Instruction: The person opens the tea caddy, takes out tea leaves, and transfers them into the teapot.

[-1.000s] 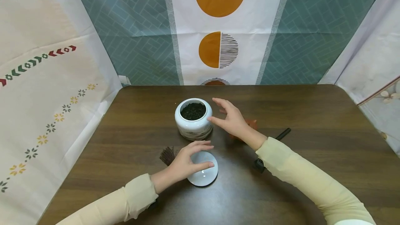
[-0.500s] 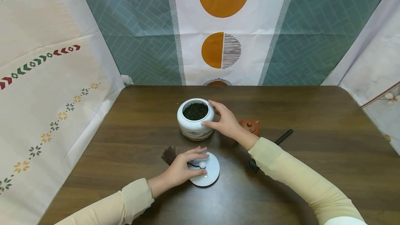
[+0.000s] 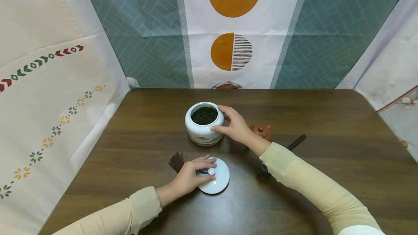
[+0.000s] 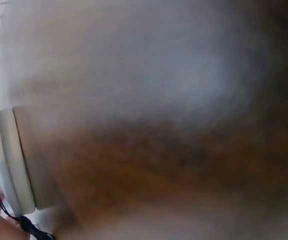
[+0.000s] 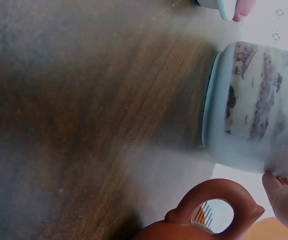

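Note:
A round white lid (image 3: 221, 177) lies on the table with its knob up. My left hand (image 3: 188, 178) is over it, thumb and fingers on either side of the knob (image 3: 211, 171). A thin black cord runs beside the knob. Behind the lid stands a lidless white jar (image 3: 204, 133), filled with dark, leafy contents (image 3: 204, 115). My right hand (image 3: 236, 126) grips the jar's right shoulder, thumb in front and fingers behind. The right wrist view shows the jar's printed landscape band (image 5: 259, 95) and my thumb on its side. The left wrist view catches the lid's edge (image 4: 16, 160).
A reddish clay teapot (image 3: 262, 132) sits right of the jar, partly behind my right wrist; its loop handle (image 5: 234, 192) shows in the right wrist view. A black stick (image 3: 297, 141) lies farther right. Dark bristles (image 3: 177, 161) stick out behind my left hand. Cloth hangs beyond the table.
My right hand has moved left onto the jar and taken hold of it. My left hand has lowered over the lid and drawn its fingers closer around the knob. Jar and lid stay in place.

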`<state>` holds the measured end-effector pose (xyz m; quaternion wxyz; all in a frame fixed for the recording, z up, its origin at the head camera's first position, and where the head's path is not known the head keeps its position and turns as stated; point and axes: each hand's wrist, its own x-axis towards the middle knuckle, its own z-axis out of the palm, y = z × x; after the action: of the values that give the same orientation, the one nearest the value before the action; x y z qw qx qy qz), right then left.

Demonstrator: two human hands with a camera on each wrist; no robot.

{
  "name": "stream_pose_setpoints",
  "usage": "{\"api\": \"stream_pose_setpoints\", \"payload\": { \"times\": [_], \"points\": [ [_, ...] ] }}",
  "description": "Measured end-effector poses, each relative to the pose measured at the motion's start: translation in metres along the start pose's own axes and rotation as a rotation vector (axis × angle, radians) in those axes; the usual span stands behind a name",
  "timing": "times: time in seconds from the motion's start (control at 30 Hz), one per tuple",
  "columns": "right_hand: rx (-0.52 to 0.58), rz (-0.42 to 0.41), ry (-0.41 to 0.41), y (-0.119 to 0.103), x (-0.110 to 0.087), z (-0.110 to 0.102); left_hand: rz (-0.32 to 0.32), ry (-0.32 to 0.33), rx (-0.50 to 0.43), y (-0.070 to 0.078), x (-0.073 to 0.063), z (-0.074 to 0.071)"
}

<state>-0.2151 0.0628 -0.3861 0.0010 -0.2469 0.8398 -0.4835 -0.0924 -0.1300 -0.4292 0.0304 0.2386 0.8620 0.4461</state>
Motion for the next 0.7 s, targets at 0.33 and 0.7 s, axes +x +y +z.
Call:
{"api": "stream_pose_setpoints", "payload": {
  "times": [0.33, 0.7],
  "points": [
    [0.027, -0.007, -0.003, 0.0004, -0.0003, -0.0003, 0.002, -0.005, -0.040, -0.0042, -0.0007, 0.0010],
    [0.046, 0.000, -0.004, 0.0021, -0.0011, -0.0008, 0.009, 0.057, -0.086, 0.0001, -0.0034, -0.0068]
  ]
}}
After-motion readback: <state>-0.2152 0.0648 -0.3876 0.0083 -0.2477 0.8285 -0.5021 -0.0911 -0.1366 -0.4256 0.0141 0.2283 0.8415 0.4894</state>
